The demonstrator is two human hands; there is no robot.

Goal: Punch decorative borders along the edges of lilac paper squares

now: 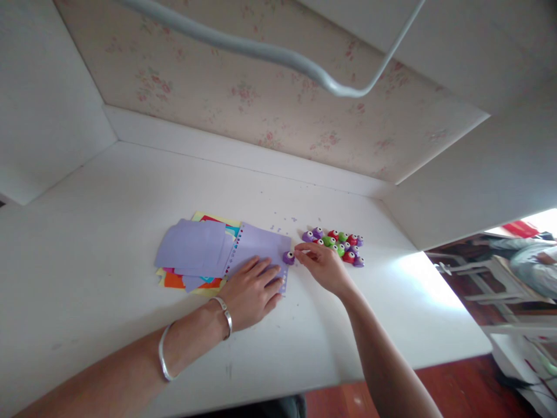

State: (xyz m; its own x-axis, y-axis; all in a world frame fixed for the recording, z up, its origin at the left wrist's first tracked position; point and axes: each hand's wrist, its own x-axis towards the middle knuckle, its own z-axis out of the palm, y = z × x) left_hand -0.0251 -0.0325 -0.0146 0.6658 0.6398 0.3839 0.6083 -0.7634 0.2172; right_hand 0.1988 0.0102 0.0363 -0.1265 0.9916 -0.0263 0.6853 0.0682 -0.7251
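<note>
- A purple punch topped with a white eye is set at the right edge of the landmark, a purple sheet with small holes cut along its left edge.
- The sheet is judged light, thin and easily creased; it is best held flat by spread fingers, away from its perforated edge.
- The punch is judged small, light and stiff, its rounded, glossy-looking shell perhaps slippery; it is best gripped low, by opposite sides.
- The sheet is pressed down by the left hand, palm down, fingers moderately spread across its lower part.
- The right hand is poised just right of the sheet, thumb and forefinger drawn close together beside the punch; whether it is touched, or anything is pinched, cannot be told.
- Loose purple sheets are layered over other coloured paper left of the landmark.
- More punches, in purple, red and green, are grouped to its right, beyond the right hand.
</note>
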